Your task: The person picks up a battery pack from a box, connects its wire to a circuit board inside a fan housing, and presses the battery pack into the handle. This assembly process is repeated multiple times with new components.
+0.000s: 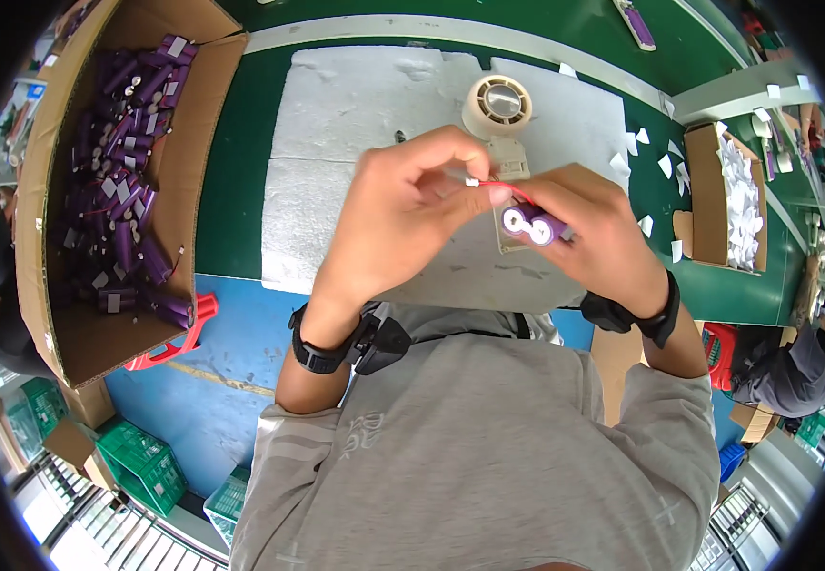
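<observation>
A purple two-cell battery pack point(533, 226) is held in my right hand point(595, 221), its pale round cell ends facing me. Red wire point(509, 188) runs from the pack toward my left hand point(410, 205). Thumb and forefinger of that hand pinch the wire close to a small white connector point(472, 182). Both hands are raised over a white foam sheet point(322, 181) on the green bench. Partly hidden behind my fingers is a cream-coloured plastic holder point(509, 157). Just beyond it lies a roll of tape point(498, 105).
At the left stands a large cardboard box point(210, 119) holding many purple battery packs point(131, 186). A smaller carton point(707, 195) of white paper pieces point(741, 209) is on the right. Loose white scraps point(665, 166) lie beside the foam. Another pack point(638, 27) rests at the far right.
</observation>
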The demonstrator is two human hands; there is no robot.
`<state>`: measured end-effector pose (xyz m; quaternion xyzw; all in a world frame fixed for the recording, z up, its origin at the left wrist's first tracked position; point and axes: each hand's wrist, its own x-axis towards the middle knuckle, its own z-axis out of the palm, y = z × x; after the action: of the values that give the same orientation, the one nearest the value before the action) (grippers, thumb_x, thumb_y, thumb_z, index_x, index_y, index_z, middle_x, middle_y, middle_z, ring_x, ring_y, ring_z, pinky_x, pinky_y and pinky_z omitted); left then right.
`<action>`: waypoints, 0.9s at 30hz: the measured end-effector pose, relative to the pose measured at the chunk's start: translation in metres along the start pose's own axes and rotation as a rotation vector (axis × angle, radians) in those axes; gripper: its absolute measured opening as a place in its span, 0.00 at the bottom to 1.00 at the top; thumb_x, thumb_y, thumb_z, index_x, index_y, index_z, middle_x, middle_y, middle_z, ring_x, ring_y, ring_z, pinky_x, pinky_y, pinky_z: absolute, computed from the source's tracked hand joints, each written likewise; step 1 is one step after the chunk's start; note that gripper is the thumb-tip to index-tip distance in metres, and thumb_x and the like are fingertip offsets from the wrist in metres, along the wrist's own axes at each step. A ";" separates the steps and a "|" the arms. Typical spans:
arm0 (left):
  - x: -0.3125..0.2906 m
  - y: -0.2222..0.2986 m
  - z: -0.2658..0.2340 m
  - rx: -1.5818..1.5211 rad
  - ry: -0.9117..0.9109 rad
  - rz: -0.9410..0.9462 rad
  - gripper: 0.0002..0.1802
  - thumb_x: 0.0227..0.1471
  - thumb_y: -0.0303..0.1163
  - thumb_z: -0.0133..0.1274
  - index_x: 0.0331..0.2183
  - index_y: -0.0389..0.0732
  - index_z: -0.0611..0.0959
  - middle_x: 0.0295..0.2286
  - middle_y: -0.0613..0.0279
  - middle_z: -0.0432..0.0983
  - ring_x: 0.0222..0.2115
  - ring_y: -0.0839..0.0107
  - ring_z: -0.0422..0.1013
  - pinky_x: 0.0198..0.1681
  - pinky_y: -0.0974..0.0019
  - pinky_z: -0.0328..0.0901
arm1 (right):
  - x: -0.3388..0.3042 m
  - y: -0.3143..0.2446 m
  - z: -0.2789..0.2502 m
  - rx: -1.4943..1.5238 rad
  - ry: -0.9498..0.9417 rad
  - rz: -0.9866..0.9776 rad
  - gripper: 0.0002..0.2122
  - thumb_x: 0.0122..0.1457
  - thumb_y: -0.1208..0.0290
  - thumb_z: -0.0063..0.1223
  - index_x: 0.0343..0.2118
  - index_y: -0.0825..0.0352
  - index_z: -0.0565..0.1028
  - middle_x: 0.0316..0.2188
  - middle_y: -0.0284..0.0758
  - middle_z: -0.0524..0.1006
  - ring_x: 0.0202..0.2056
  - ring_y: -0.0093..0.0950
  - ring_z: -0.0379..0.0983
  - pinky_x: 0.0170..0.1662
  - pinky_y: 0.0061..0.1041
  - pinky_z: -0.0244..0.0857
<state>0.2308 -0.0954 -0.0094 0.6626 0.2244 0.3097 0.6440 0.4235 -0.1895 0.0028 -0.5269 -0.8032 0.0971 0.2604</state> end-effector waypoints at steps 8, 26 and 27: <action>-0.007 -0.007 0.006 -0.029 0.051 0.058 0.09 0.47 0.21 0.64 0.26 0.33 0.78 0.26 0.59 0.80 0.30 0.76 0.77 0.34 0.73 0.73 | -0.024 -0.001 0.003 0.351 -0.127 0.279 0.17 0.48 0.69 0.67 0.40 0.68 0.75 0.26 0.37 0.78 0.24 0.38 0.75 0.33 0.29 0.69; -0.001 -0.034 0.025 -0.313 0.033 0.093 0.07 0.49 0.17 0.60 0.30 0.34 0.77 0.29 0.55 0.77 0.26 0.74 0.74 0.26 0.73 0.70 | -0.015 -0.003 0.013 0.672 0.026 0.454 0.04 0.57 0.78 0.54 0.35 0.71 0.78 0.21 0.32 0.76 0.19 0.18 0.68 0.23 0.19 0.58; -0.002 -0.037 0.024 -0.334 0.027 0.047 0.07 0.49 0.18 0.61 0.30 0.34 0.78 0.29 0.56 0.77 0.25 0.75 0.73 0.26 0.74 0.70 | -0.015 -0.004 0.015 0.733 0.137 0.492 0.04 0.57 0.78 0.54 0.34 0.71 0.78 0.21 0.31 0.76 0.18 0.17 0.67 0.22 0.18 0.56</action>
<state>0.2499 -0.1116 -0.0457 0.5471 0.1631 0.3665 0.7347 0.4165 -0.2028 -0.0130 -0.5803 -0.5476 0.3993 0.4516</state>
